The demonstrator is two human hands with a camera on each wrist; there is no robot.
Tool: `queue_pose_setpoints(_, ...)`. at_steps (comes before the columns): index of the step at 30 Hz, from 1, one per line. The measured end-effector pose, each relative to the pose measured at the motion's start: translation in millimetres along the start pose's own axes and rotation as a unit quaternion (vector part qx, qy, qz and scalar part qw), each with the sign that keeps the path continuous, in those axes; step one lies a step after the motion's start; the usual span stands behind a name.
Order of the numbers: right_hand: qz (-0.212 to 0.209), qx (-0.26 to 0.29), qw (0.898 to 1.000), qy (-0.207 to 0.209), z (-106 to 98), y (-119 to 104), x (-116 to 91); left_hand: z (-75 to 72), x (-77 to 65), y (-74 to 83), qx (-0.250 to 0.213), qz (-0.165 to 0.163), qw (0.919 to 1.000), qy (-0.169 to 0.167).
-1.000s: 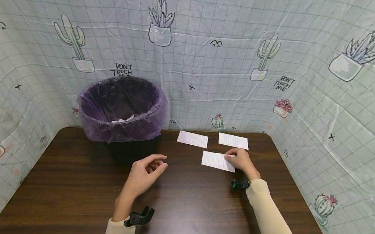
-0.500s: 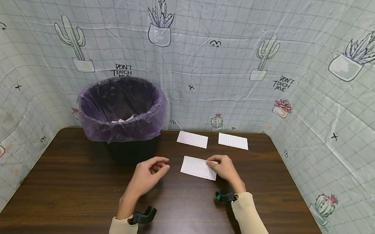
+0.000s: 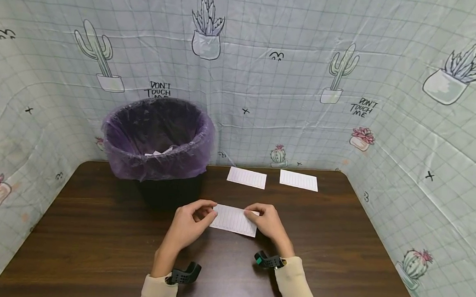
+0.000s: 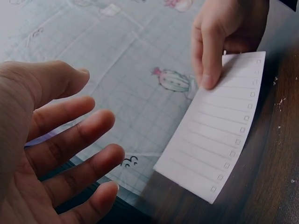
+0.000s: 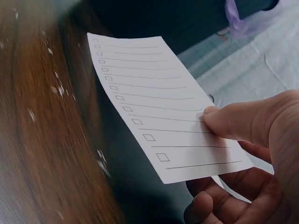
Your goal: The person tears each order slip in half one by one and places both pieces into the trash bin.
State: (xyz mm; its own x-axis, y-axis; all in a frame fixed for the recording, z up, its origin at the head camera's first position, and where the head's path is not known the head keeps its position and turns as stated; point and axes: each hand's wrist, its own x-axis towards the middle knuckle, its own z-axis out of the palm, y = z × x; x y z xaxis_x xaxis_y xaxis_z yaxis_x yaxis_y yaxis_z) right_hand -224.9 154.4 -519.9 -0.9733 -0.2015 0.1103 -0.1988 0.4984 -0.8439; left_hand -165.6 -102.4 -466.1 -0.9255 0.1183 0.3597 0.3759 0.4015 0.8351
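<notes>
A white checklist sheet point(image 3: 233, 220), printed with lines and small checkboxes, is held up over the table between the two hands. My right hand point(image 3: 269, 222) pinches its right end, thumb point(image 5: 224, 121) on the printed face and fingers beneath. The left wrist view shows the sheet point(image 4: 215, 126) curving slightly, its free end toward my left hand point(image 4: 65, 140). That hand's fingers are spread and loosely bent, with a gap between them and the paper. In the head view the left hand point(image 3: 189, 223) overlaps the sheet's left edge.
Two similar lined sheets lie at the back of the table, one left point(image 3: 246, 177) and one right point(image 3: 299, 180). A black bin with a purple liner point(image 3: 158, 163) stands at the back left, white paper pieces point(image 3: 161, 152) inside. A printed cloth point(image 3: 247, 75) walls the table point(image 3: 91, 230).
My right hand has carried the lined sheet left and toward me, from near the two back sheets to beside the left hand. The left hand has shifted slightly right.
</notes>
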Motion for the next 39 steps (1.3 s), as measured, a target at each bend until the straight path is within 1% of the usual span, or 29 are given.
queue_pose_setpoints(7,-0.008,-0.007,1.000,-0.002,7.9,-9.6,-0.7,0.3,1.2,-1.5,-0.002,0.009,0.9999,0.011)
queue_pose_setpoints(11,-0.026,-0.006,1.000,0.001,7.5,-12.9,-1.7,-0.4,1.5,-1.4,0.008,0.008,0.9998,0.017)
queue_pose_setpoints(14,-0.025,0.002,1.000,-0.001,7.1,-14.6,-3.9,-1.8,1.0,-1.1,0.017,0.002,0.9997,0.018)
queue_pose_setpoints(17,-0.027,0.011,1.000,-0.011,7.5,-17.5,-5.6,-3.1,0.1,-1.8,0.024,0.002,0.9995,0.022)
queue_pose_setpoints(20,-0.038,0.018,0.999,-0.019,7.9,-21.6,-6.7,-3.1,-0.4,-2.5,0.040,0.003,0.9989,0.025)
queue_pose_setpoints(24,-0.047,0.016,0.999,-0.014,6.7,-26.2,-8.5,-1.8,-0.8,-3.5,0.067,0.011,0.9973,0.029)
queue_pose_setpoints(26,-0.050,0.018,0.999,-0.013,5.8,-27.9,-9.6,-1.0,-1.0,-3.6,0.072,0.011,0.9969,0.030)
queue_pose_setpoints(32,-0.062,0.032,0.997,-0.017,5.4,-32.4,-11.6,1.0,-1.1,-3.9,0.072,-0.007,0.9972,0.019)
queue_pose_setpoints(36,-0.069,0.030,0.997,-0.016,7.0,-37.7,-12.5,2.6,-0.6,-4.2,0.065,-0.024,0.9976,-0.002)
queue_pose_setpoints(39,-0.070,0.028,0.997,-0.026,9.8,-41.6,-11.3,2.7,-0.7,-4.9,0.055,-0.029,0.9980,-0.013)
